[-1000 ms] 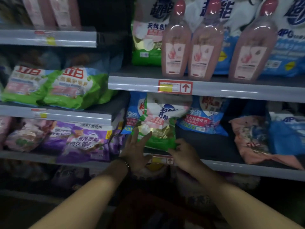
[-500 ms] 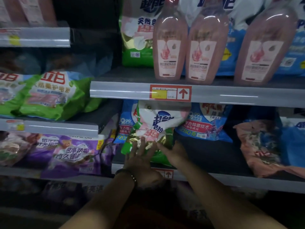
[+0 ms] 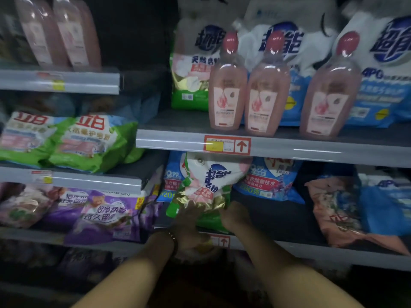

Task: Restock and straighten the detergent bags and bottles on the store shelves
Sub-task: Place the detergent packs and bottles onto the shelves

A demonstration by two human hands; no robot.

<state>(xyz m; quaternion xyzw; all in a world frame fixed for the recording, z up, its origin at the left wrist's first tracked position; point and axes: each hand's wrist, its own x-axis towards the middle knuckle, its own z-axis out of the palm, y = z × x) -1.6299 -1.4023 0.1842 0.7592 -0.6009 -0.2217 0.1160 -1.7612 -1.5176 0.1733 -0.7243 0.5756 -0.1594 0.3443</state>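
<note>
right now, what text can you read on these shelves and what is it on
"超能": white bag
"APG": blue and white bag, far right
"立白": green bag, left
"9.99": blue bag
"超能": green and gold bag
Up arrow: price tag; its print is blurred
Label on the pink bottle: too small to read

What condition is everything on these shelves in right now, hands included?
Green-and-white detergent bag with gold band: standing, crumpled.
Three pink plastic bottles above it: upright, capped.
Purple plastic detergent bag: lying flat.
Pink plastic bag, far right: lying slumped.
Left hand: pressing the green-and-white bag's front.
Right hand: at that bag's lower edge, grip blurred.
</note>
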